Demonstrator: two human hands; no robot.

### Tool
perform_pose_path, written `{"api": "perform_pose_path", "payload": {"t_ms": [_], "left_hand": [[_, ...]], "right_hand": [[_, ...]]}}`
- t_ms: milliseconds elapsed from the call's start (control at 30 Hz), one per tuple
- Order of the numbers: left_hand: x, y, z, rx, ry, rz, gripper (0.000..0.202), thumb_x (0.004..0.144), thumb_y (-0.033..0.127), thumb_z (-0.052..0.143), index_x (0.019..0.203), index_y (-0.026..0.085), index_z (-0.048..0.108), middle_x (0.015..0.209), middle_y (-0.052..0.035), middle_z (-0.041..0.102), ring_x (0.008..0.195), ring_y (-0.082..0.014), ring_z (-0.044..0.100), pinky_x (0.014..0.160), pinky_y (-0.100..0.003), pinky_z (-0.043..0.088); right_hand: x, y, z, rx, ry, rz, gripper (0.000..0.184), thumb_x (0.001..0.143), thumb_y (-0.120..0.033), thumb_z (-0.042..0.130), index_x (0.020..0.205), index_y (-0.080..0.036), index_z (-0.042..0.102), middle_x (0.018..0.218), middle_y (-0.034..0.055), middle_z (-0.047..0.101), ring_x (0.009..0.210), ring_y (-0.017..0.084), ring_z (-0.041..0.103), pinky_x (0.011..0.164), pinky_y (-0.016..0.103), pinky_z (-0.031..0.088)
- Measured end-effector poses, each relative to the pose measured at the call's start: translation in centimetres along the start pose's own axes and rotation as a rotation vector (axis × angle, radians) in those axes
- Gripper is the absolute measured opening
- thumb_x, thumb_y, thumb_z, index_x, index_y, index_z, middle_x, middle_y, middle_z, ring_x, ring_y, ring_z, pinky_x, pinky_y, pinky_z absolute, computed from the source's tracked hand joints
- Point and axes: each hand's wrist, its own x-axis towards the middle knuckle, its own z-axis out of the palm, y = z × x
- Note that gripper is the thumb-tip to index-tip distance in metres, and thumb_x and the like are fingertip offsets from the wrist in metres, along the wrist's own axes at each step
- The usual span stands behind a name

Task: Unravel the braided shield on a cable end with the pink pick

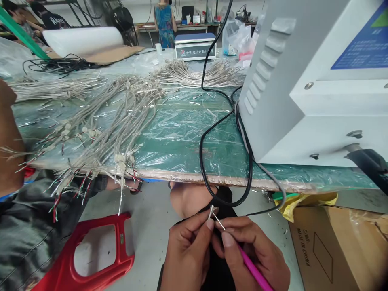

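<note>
In front of my lap, my left hand pinches the end of a thin whitish cable between thumb and fingertips. My right hand is closed around a pick with a pink handle. The pick's thin metal shaft points up and left, and its tip is at the cable end. Whether tip and cable touch is too small to tell. Both hands are just below the table's front edge, nearly touching each other. The rest of the held cable is hidden by my fingers.
Bundles of braided cables with loose coloured wires lie on the green table, some overhanging its edge. A black cord loops down near my hands. A grey machine stands right, above a cardboard box. A red stool and another person's arm are left.
</note>
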Motion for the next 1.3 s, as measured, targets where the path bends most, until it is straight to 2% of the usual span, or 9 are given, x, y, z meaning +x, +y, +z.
{"api": "perform_pose_path", "payload": {"t_ms": [133, 300, 500, 667, 733, 833, 1000, 1300], "left_hand": [[0.02, -0.04, -0.05, 0.009, -0.001, 0.013, 0.039, 0.078, 0.042, 0.076, 0.107, 0.016, 0.08, 0.035, 0.01, 0.036, 0.031, -0.0032, 0.023, 0.032, -0.016, 0.016], [0.07, -0.11, -0.11, -0.003, 0.006, 0.003, 0.043, 0.077, 0.044, 0.077, 0.11, 0.016, 0.078, 0.036, 0.0092, 0.039, 0.032, -0.0032, 0.026, 0.033, -0.016, 0.017], [0.0, 0.11, 0.14, -0.018, 0.002, -0.006, 0.047, 0.073, 0.047, 0.08, 0.107, 0.015, 0.079, 0.034, 0.0102, 0.036, 0.032, -0.0029, 0.025, 0.034, -0.015, 0.018], [-0.16, 0.41, 0.34, -0.021, -0.02, 0.017, 0.042, 0.075, 0.045, 0.079, 0.105, 0.015, 0.08, 0.042, 0.003, 0.054, 0.032, -0.0026, 0.029, 0.032, -0.016, 0.017], [-0.24, 0.52, 0.36, -0.005, -0.025, 0.033, 0.038, 0.076, 0.043, 0.077, 0.102, 0.015, 0.081, 0.043, 0.0016, 0.056, 0.032, -0.0026, 0.029, 0.032, -0.017, 0.017], [-0.24, 0.47, 0.14, 0.016, -0.028, 0.036, 0.037, 0.08, 0.043, 0.073, 0.104, 0.015, 0.08, 0.042, 0.002, 0.055, 0.032, -0.0025, 0.028, 0.032, -0.016, 0.016], [0.01, 0.1, -0.42, 0.037, -0.062, -0.04, 0.044, 0.082, 0.047, 0.07, 0.108, 0.013, 0.077, 0.041, 0.0029, 0.054, 0.03, -0.0026, 0.025, 0.032, -0.016, 0.015], [0.05, 0.47, -0.1, 0.048, -0.053, -0.028, 0.042, 0.081, 0.047, 0.071, 0.105, 0.013, 0.078, 0.041, 0.0039, 0.052, 0.031, -0.0028, 0.028, 0.034, -0.017, 0.016]], "right_hand": [[0.33, -0.04, -0.15, -0.042, -0.019, -0.023, 0.009, 0.086, -0.019, 0.064, 0.078, -0.023, 0.063, 0.08, 0.0019, 0.074, 0.067, 0.012, 0.07, 0.052, 0.019, 0.054], [0.49, -0.02, -0.19, -0.068, -0.025, -0.021, 0.007, 0.086, -0.02, 0.064, 0.08, -0.024, 0.063, 0.082, -0.0003, 0.075, 0.07, 0.012, 0.071, 0.064, 0.021, 0.058], [0.47, -0.43, -0.04, -0.078, 0.01, -0.032, 0.008, 0.086, -0.02, 0.064, 0.079, -0.024, 0.064, 0.081, -0.0006, 0.076, 0.064, 0.011, 0.069, 0.063, 0.022, 0.058], [0.61, -0.24, 0.12, 0.002, 0.019, -0.003, 0.006, 0.088, -0.019, 0.064, 0.083, -0.023, 0.065, 0.085, 0.0022, 0.075, 0.073, 0.013, 0.072, 0.068, 0.023, 0.059], [0.67, -0.04, 0.15, 0.048, 0.016, -0.003, 0.006, 0.089, -0.018, 0.063, 0.086, -0.023, 0.065, 0.088, 0.0031, 0.075, 0.08, 0.014, 0.072, 0.07, 0.024, 0.06], [0.57, 0.12, 0.14, 0.088, 0.01, -0.011, 0.008, 0.089, -0.015, 0.063, 0.087, -0.023, 0.064, 0.089, 0.0029, 0.073, 0.083, 0.014, 0.072, 0.071, 0.024, 0.059], [0.08, -0.05, 0.08, 0.104, 0.018, -0.04, 0.009, 0.089, -0.016, 0.062, 0.082, -0.022, 0.062, 0.083, 0.0031, 0.071, 0.072, 0.013, 0.069, 0.062, 0.023, 0.057], [0.55, -0.04, -0.12, 0.057, -0.043, -0.026, 0.009, 0.088, -0.018, 0.063, 0.082, -0.023, 0.065, 0.083, 0.0015, 0.072, 0.074, 0.012, 0.07, 0.066, 0.023, 0.056]]}}
